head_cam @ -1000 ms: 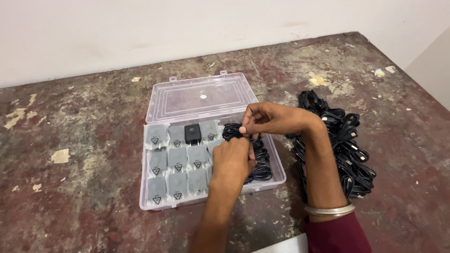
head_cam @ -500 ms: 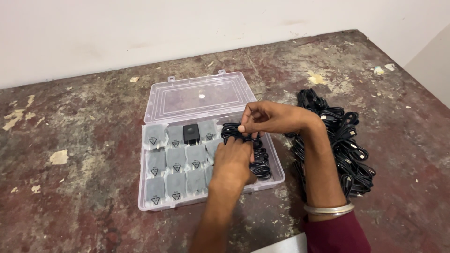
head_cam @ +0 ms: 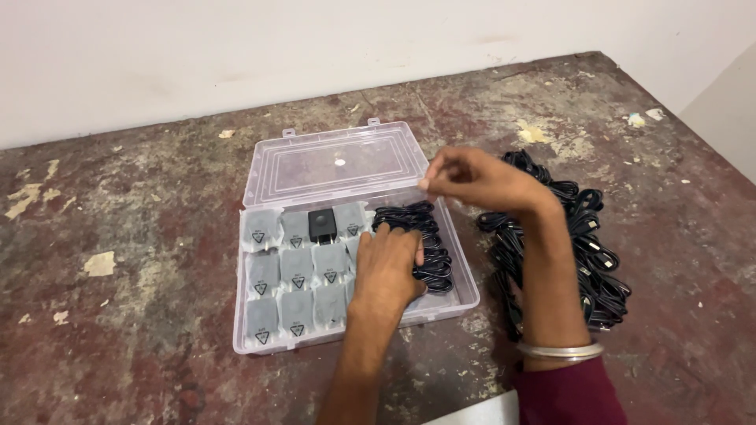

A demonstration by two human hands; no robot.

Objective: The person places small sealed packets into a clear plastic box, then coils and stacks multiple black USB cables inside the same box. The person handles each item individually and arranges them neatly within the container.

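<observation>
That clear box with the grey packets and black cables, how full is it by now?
Done: the clear plastic box holds rows of grey wrapped packets, one black adapter and some coiled black cables. In hand: the left hand presses on those cables; the right hand hovers above. Left: a pile of cables lies outside on the table.

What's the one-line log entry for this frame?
left hand: pressing coiled black cables in clear plastic box | right hand: raised above box, fingers pinched | loose cable pile: on table, right of box
</observation>
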